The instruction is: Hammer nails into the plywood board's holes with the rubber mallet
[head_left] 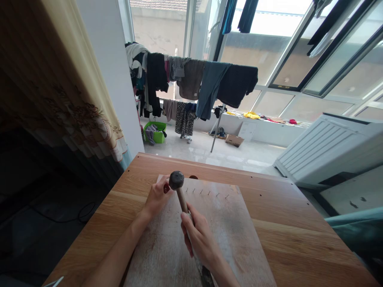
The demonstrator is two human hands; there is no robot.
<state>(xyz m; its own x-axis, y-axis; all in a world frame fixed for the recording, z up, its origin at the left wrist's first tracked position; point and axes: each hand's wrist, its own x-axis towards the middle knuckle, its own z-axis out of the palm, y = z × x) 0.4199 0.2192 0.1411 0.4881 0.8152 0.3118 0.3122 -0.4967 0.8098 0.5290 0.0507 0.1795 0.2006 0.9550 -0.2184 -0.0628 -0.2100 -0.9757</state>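
Observation:
My right hand [200, 235] is closed round the wooden handle of a hammer [177, 181], whose dark round head is raised near the far edge of a pale wooden board [227, 231]. My left hand [157, 195] rests on the board just left of the hammer head, its fingers pinched together on something too small to make out. A row of several nails [209, 193] stands in the board along its far edge, to the right of the hammer head.
The board lies on a wooden table [287, 223]. Beyond it are a tiled floor, a clothes rack [203, 79] full of laundry, a green basket [154, 131], a white slatted unit [326, 147] on the right and a curtain [74, 99] on the left.

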